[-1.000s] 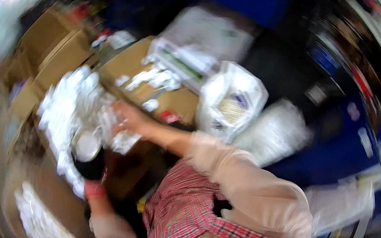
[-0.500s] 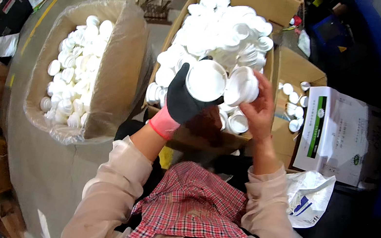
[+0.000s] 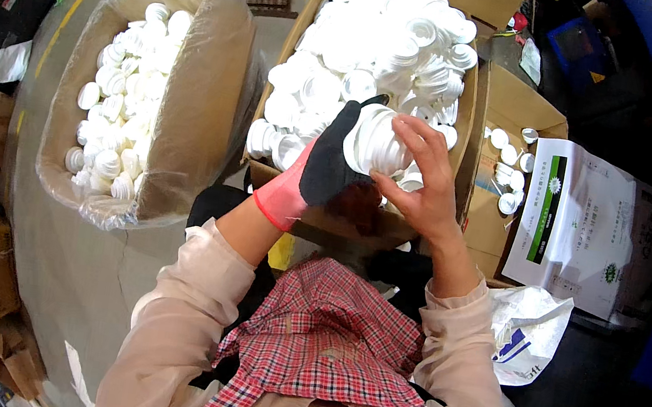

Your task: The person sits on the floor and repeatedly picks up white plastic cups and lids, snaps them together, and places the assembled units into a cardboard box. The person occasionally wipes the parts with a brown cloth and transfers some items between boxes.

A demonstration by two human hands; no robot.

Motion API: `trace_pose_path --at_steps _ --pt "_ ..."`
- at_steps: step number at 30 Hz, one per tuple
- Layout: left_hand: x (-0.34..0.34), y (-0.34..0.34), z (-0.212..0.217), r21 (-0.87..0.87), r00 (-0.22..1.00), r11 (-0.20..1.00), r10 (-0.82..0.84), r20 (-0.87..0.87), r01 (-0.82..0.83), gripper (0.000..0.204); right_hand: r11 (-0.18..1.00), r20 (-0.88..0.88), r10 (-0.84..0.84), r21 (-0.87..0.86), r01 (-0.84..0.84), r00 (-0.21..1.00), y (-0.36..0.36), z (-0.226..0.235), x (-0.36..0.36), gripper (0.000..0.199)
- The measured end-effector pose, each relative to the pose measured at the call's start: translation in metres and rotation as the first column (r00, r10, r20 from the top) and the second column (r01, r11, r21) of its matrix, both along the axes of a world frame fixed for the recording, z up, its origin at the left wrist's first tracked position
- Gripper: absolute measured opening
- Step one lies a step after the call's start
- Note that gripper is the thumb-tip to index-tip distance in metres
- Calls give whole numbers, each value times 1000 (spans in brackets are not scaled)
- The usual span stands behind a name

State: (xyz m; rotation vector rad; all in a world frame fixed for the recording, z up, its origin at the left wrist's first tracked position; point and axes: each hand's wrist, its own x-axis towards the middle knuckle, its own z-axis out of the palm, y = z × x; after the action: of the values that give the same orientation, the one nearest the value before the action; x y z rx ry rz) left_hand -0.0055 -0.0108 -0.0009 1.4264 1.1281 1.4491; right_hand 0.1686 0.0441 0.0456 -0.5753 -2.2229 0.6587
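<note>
Above the near edge of the middle carton, a round white ridged plastic piece (image 3: pixel 379 141) is tilted sideways between my hands. My left hand (image 3: pixel 330 162), in a black and pink glove, wraps its left side. My bare right hand (image 3: pixel 424 180) grips the right side, thumb below and fingers over the ridges. It looks like two pieces set face to face; the join is partly hidden. Behind my hands, the cardboard carton (image 3: pixel 473 120) holds a heap of similar white round pieces (image 3: pixel 375 42).
On the left stands a carton lined with clear plastic (image 3: pixel 202 101), holding more white ridged pieces (image 3: pixel 125 106). A smaller carton (image 3: pixel 480 235) at the right holds several small white pieces. Beside it are a white printed box (image 3: pixel 583 229) and a crumpled white bag (image 3: pixel 527 326).
Two white pieces, held side by side, one in each hand, have come together between my hands. The left one has turned from face-up to sideways.
</note>
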Motion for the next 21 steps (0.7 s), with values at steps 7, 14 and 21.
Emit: trace_pose_path --at_steps 7,14,21 --pt "6 3 -5 -194 887 974 -12 462 114 64 1000 46 -4 13 3 999 -1 -1 -1 67" --pt "3 -5 -2 -2 991 1000 -24 134 25 59 1000 64 0 24 -2 998 -2 -1 -3 65" --pt "-1 -5 28 -294 928 938 -66 366 183 62 980 -78 56 -187 -69 995 5 -10 0 60"
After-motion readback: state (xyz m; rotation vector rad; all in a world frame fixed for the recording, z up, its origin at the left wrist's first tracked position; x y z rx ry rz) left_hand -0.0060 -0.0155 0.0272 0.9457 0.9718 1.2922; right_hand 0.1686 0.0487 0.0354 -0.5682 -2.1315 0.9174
